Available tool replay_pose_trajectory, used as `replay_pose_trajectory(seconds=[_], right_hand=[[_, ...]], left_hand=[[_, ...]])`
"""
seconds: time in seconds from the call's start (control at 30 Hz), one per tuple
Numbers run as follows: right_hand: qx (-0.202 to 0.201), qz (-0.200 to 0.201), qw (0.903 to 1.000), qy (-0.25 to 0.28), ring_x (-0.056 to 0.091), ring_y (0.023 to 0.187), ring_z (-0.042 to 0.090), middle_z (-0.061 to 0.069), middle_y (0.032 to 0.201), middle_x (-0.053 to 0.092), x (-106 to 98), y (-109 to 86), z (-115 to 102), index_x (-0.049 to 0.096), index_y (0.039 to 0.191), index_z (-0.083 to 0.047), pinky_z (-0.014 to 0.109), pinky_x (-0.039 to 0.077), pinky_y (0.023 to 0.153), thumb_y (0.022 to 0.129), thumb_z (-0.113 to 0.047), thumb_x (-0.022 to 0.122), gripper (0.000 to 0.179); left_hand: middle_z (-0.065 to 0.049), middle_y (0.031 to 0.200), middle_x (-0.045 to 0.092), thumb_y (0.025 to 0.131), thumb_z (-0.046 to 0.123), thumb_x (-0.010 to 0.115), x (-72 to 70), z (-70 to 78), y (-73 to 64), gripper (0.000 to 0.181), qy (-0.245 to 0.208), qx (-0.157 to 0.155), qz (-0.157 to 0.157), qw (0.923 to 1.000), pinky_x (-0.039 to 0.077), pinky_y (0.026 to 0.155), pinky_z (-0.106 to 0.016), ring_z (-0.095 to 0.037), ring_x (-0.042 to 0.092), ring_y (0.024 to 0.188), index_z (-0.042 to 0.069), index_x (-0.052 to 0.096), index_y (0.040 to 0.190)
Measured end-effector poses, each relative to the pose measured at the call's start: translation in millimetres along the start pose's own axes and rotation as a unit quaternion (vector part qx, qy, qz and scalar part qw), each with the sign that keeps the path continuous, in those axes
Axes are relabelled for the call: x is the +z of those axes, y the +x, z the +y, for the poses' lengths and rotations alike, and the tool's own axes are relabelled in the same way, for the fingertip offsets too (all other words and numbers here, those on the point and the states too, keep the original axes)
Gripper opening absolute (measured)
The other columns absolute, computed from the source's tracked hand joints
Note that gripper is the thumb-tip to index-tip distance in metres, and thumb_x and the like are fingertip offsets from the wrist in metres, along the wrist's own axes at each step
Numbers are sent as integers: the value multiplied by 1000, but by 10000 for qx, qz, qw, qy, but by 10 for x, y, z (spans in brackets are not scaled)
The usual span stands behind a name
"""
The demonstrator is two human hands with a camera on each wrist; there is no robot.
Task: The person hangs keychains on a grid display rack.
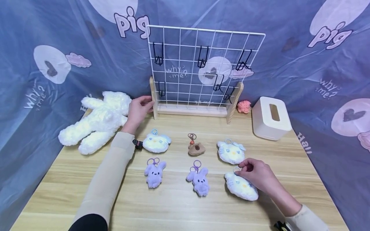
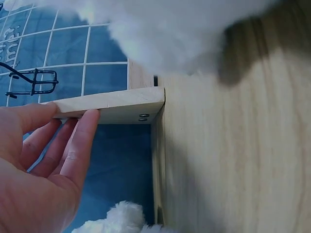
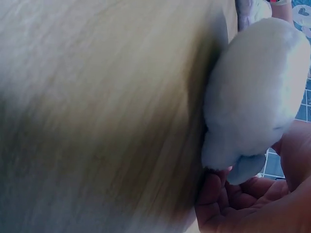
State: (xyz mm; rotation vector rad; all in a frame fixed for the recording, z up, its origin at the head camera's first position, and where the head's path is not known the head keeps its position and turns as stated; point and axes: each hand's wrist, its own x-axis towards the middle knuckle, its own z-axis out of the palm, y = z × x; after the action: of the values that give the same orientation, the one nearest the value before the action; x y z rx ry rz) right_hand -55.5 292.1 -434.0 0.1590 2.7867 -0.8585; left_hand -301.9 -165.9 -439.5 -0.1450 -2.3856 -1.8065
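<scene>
At the front right, my right hand point(image 1: 258, 173) pinches the ring at the top of a white plush cat keychain point(image 1: 242, 186) with a blue bow. The right wrist view has that plush point(image 3: 257, 87) large, beside the curled fingers point(image 3: 211, 187). My left hand point(image 1: 139, 110) reaches to the left wooden post point(image 1: 154, 99) of a white wire grid rack point(image 1: 199, 69). In the left wrist view, thumb and fingertips grip the edge of this post point(image 2: 116, 101). Several black hooks point(image 1: 203, 57) hang on the grid.
Another white cat plush point(image 1: 231, 152) lies just behind the right hand, and a third point(image 1: 156, 143) near the left wrist. Between are a brown plush point(image 1: 196, 149) and two purple rabbits point(image 1: 154, 175). A large white plush point(image 1: 101, 120) lies left; a tissue box point(image 1: 270, 118) stands right.
</scene>
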Motion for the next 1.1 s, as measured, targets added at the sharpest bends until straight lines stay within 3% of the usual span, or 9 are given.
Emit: replay_pose_trajectory(seconds=[0.13, 0.23, 0.47, 0.67, 0.77, 0.97, 1.1], right_hand=[[-112, 64, 9999, -83, 60, 78, 9, -5, 84, 70, 2, 10, -3, 76, 104, -10, 19, 47, 70, 91, -30, 93, 29], [-137, 68, 9998, -105, 60, 78, 9, -5, 83, 69, -3, 19, -13, 75, 103, -10, 19, 46, 70, 91, -29, 93, 28], [-172, 89, 9997, -166, 60, 79, 9, -5, 83, 69, -6, 30, -23, 75, 101, -12, 19, 46, 71, 91, -29, 92, 26], [-181, 85, 9996, -187, 60, 80, 11, -4, 85, 68, 5, 16, -17, 72, 99, -11, 20, 46, 70, 90, -26, 93, 27], [-181, 84, 9996, -177, 60, 80, 12, -3, 85, 68, 9, 3, -12, 71, 99, -11, 20, 46, 69, 90, -25, 93, 28], [-208, 99, 9995, -230, 57, 78, 11, -4, 82, 66, 8, -22, 4, 73, 97, -13, 20, 43, 66, 92, -25, 92, 23], [-185, 38, 9996, -187, 57, 77, 10, -5, 81, 66, -3, -38, 17, 76, 93, -16, 20, 43, 66, 95, -27, 90, 18]], left_hand=[[-31, 132, 75, 109, 6, 72, 4, 5, 7, 33, -7, 30, 43, 10000, 75, 90, -33, -30, 74, 103, -8, 72, 139], [-31, 133, 75, 109, 6, 72, 2, 17, 0, 33, 9, 21, 83, 10000, 75, 91, -35, -29, 75, 103, -7, 72, 139], [-29, 132, 76, 109, 5, 71, -6, 25, -5, 32, 101, -12, 134, 9999, 73, 84, -22, -19, 73, 98, -7, 73, 138], [-30, 132, 76, 110, 7, 71, 3, 25, 0, 32, 137, -12, 85, 9999, 74, 85, -23, -11, 71, 95, -7, 73, 139], [-30, 132, 75, 110, 6, 71, 7, 35, 0, 32, 160, -27, 72, 9998, 74, 86, -25, -15, 72, 97, -7, 72, 139], [-29, 131, 75, 110, 7, 70, 8, 59, -4, 32, 225, -129, 45, 9997, 75, 93, -40, -40, 77, 109, -7, 73, 138], [-29, 131, 76, 111, 9, 71, 12, 74, -10, 31, 275, -235, 50, 9993, 74, 97, -44, -40, 78, 108, -6, 74, 138]])
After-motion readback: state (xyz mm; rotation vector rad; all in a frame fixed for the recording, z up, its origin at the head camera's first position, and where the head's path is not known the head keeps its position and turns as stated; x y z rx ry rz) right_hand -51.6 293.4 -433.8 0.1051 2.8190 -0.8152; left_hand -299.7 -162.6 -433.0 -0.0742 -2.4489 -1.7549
